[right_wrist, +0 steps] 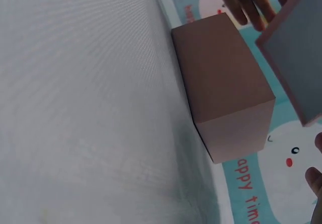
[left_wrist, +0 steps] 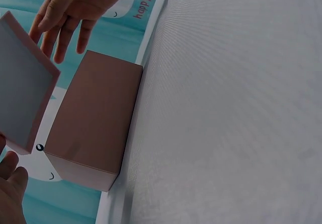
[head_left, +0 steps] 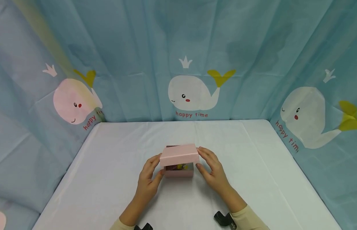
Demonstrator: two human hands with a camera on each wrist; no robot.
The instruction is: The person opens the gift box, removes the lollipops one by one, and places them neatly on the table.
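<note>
A pink box lid (head_left: 179, 155) is raised and tilted over the base of a pink box (head_left: 179, 173), whose opening shows small colourful things (head_left: 179, 167), too dim to make out. My left hand (head_left: 149, 180) holds the lid by its left side, my right hand (head_left: 214, 172) by its right side. Seen from the left wrist, the lid's grey inside (left_wrist: 22, 85) hangs apart from the closed wall of the box base (left_wrist: 95, 113). The right wrist view shows the same gap between the lid (right_wrist: 297, 53) and the base (right_wrist: 224, 73).
The box stands on a white-covered table (head_left: 109, 153). Blue curtains (head_left: 132, 48) printed with whales enclose its back and both sides. Black wrist devices (head_left: 223, 218) show near the sleeves (head_left: 249, 218).
</note>
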